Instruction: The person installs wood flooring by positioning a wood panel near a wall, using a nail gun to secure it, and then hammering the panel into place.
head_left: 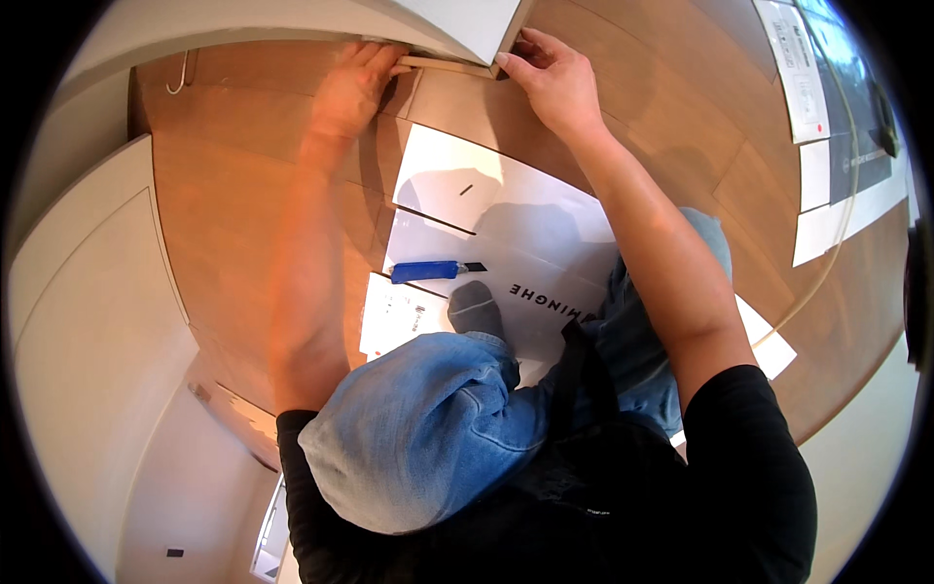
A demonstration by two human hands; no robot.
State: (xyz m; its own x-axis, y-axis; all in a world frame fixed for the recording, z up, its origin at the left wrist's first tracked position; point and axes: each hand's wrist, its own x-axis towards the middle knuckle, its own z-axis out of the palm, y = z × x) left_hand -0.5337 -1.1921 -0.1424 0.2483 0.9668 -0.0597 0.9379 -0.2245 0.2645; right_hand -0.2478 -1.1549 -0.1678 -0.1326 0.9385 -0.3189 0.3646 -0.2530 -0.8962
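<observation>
A thin, light wooden strip (443, 65) runs along the foot of the white wall corner (477, 24), at floor level. My left hand (355, 86) has its fingers curled at the strip's left end; part of that end is hidden under them. At the other end, by the corner edge, my right hand (562, 83) holds the strip's tip between thumb and bent fingers. Nearer to me, a blue utility knife (425, 272) with a dark blade lies on white cardboard sheets (555, 253), beside my foot in a grey sock.
Brown wood-look flooring (238, 165) surrounds me. A white door panel (97, 253) stands at the left, and a metal hook (178, 78) lies far left. At the right are more printed sheets (793, 73) and a pale cable (844, 214). My blue-jeaned knees take up the near middle.
</observation>
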